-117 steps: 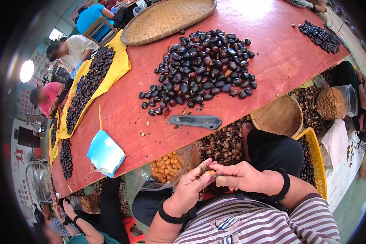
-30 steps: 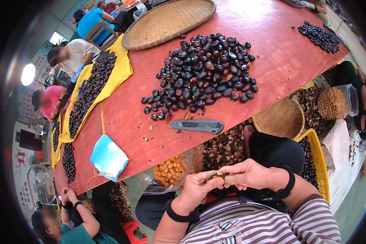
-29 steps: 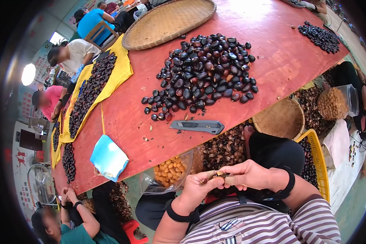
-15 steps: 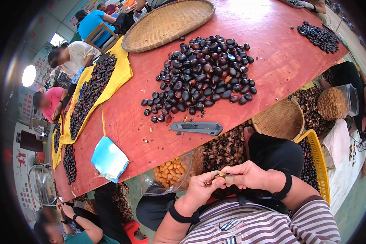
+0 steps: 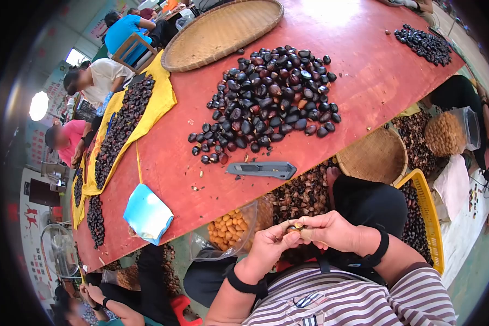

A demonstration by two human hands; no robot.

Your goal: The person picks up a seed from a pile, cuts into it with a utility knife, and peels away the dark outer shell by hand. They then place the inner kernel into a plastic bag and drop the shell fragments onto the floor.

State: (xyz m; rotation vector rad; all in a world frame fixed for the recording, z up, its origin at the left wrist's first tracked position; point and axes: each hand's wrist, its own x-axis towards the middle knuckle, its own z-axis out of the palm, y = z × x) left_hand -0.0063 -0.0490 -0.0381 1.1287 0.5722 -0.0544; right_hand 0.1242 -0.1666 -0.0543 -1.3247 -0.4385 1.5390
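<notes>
My left hand (image 5: 268,243) and my right hand (image 5: 332,231) meet above my lap, fingertips pinched together on one dark-shelled nut (image 5: 294,228). A pale yellowish patch shows at its top; the fingers hide much of the rest. A bag of peeled orange-yellow kernels (image 5: 227,232) stands just beyond my left hand, under the table edge. Beyond both hands lies a heap of broken brown shells (image 5: 304,190). On the red table (image 5: 201,201) rest a grey utility knife (image 5: 262,169) and a large pile of glossy dark nuts (image 5: 274,98).
A round woven tray (image 5: 223,35) lies at the table's far side. A blue-and-white face mask (image 5: 148,213) sits at the left edge. To the right are a wicker basket (image 5: 372,157) and a yellow crate (image 5: 430,217) of nuts. Several people sit around the table.
The nut has turned between my fingers, and its pale patch now faces up. My right hand has shifted slightly upward. At the lower left, another person has leaned lower.
</notes>
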